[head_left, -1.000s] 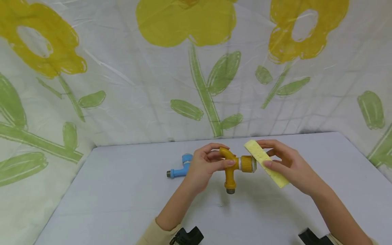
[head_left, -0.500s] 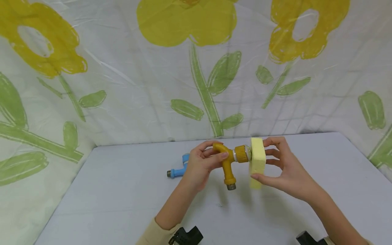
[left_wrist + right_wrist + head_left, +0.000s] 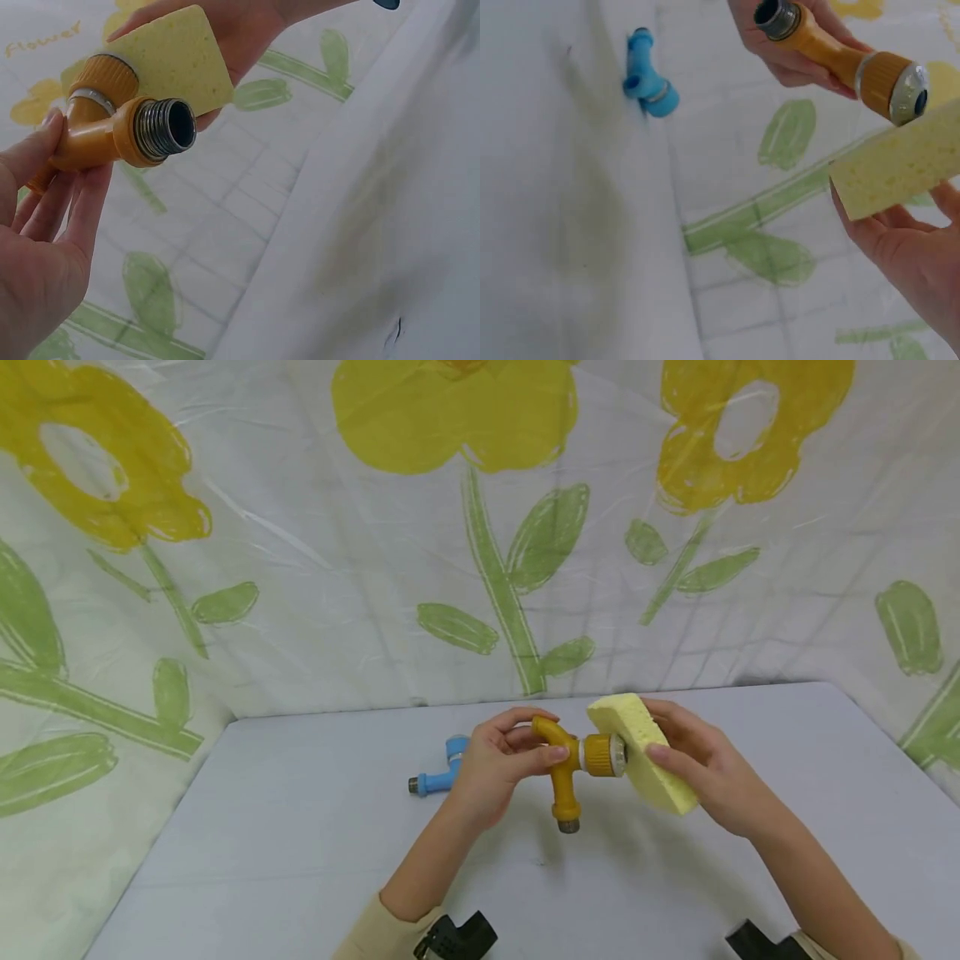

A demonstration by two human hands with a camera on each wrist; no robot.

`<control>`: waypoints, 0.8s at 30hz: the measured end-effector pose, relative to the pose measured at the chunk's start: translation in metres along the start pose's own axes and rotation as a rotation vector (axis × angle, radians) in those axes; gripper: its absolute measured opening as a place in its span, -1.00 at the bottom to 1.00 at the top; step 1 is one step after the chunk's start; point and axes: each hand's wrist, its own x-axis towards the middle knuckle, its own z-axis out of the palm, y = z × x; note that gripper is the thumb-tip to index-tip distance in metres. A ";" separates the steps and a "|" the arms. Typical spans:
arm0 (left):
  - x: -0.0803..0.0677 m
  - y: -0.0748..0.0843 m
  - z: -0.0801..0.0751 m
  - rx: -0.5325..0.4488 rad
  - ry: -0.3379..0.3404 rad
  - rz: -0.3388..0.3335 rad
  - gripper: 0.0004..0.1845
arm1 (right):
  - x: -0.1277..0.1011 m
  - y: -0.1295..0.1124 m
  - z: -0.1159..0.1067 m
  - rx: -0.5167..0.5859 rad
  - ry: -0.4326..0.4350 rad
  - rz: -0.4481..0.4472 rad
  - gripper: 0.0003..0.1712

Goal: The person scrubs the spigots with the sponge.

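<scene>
Left hand point(image 3: 498, 768): fingers grip yellow tap point(image 3: 564, 768) above tabletop point(image 3: 262, 827).
Right hand point(image 3: 701, 768): fingers hold sponge point(image 3: 647, 760) against tap's end.

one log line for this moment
left hand: grips yellow tap | right hand: holds sponge against tap end | blue tap: on table

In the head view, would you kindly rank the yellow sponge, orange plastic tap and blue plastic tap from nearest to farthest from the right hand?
1. Yellow sponge, held in the right hand.
2. Orange plastic tap, just left, against the sponge.
3. Blue plastic tap, far left on the table.
</scene>
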 end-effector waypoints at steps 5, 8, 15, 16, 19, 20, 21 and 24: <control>0.001 0.001 0.001 0.068 0.014 0.013 -0.65 | 0.000 -0.014 0.009 -0.051 0.058 -0.043 -0.30; 0.002 0.000 0.001 0.082 0.047 0.023 -0.65 | -0.001 -0.023 0.016 -0.191 0.103 -0.060 -0.20; 0.004 -0.002 0.001 0.008 0.108 0.008 -0.69 | 0.000 -0.021 0.020 -0.371 0.171 -0.164 -0.10; 0.004 -0.002 0.001 -0.012 0.115 -0.001 -0.69 | 0.000 -0.019 0.020 -0.372 0.173 -0.175 -0.10; 0.004 -0.002 0.000 -0.069 0.117 -0.015 -0.72 | 0.001 -0.012 0.018 -0.358 0.172 -0.185 -0.07; 0.004 -0.002 -0.001 -0.080 0.111 -0.014 -0.73 | 0.001 -0.010 0.017 -0.342 0.167 -0.182 -0.06; 0.004 -0.002 -0.001 -0.089 0.106 -0.012 -0.73 | 0.002 -0.009 0.017 -0.323 0.158 -0.173 -0.05; 0.003 -0.003 -0.002 -0.093 0.085 0.001 -0.75 | 0.002 -0.007 0.014 -0.267 0.140 -0.125 -0.05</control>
